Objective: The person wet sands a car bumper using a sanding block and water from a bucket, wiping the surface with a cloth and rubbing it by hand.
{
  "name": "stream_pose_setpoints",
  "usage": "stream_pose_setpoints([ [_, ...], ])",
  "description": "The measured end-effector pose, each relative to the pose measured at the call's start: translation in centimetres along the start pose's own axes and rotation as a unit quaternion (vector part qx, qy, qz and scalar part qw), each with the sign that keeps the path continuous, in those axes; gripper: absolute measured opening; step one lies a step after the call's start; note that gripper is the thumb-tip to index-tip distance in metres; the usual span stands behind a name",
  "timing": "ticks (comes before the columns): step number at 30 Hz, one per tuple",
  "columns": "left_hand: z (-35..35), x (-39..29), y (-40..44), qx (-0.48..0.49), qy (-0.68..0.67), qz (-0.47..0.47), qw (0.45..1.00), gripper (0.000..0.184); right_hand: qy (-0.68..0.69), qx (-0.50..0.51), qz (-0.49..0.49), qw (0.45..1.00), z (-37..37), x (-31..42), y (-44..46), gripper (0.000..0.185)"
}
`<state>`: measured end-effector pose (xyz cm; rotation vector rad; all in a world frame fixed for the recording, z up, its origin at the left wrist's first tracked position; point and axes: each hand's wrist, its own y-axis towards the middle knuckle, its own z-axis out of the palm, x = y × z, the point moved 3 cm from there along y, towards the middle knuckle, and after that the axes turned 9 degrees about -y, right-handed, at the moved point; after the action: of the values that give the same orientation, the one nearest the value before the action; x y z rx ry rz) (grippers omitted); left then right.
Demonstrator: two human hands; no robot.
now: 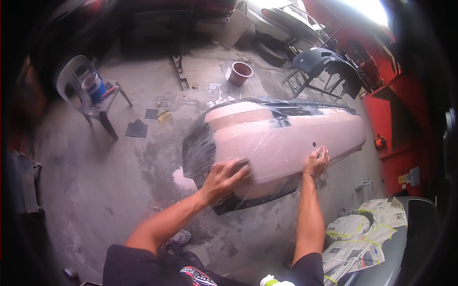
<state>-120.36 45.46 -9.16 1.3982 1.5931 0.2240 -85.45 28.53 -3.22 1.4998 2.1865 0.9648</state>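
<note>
A car bumper (pixel 291 143), coated in pale pink with dark bare ends and edges, lies in front of me, wet-looking in places. My left hand (pixel 223 178) is closed around a dark piece of sandpaper (pixel 242 167), pressed to the bumper's near left part. Farther right, my right hand (pixel 316 163) rests on the pink surface just below a small dark round hole (pixel 314 144). Its fingers look stretched out along the bumper, though their tips are hard to make out.
On a grey plastic chair (pixel 71 90) at left stands a blue tub (pixel 97 90). Dark sheets (pixel 137 128) lie on the floor. A maroon bucket (pixel 240 74) is behind the bumper; another bumper (pixel 329 64) sits on a stand. Newspaper-masked parts (pixel 353 252) are at lower right.
</note>
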Motion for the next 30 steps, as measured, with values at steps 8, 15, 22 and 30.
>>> stream_pose_setpoints([
  [8,2.1,2.6,14.6,0.036,0.043,-0.15,0.987,0.053,-0.008,-0.004,0.032,0.999,-0.5,-0.3,0.0,0.042],
  [15,0.7,0.5,-4.7,-0.103,-0.018,-0.044,0.994,0.054,-0.02,0.002,0.03,0.999,0.0,-1.1,0.3,0.043],
  [22,0.2,6.9,1.9,-0.177,-0.057,-0.219,0.958,0.058,-0.037,-0.019,-0.013,0.999,0.8,-2.2,0.4,0.039],
  [30,0.7,9.8,0.3,-0.22,-0.062,-0.282,0.932,0.048,-0.02,0.005,0.019,1.0,0.4,-1.4,-0.4,0.042],
])
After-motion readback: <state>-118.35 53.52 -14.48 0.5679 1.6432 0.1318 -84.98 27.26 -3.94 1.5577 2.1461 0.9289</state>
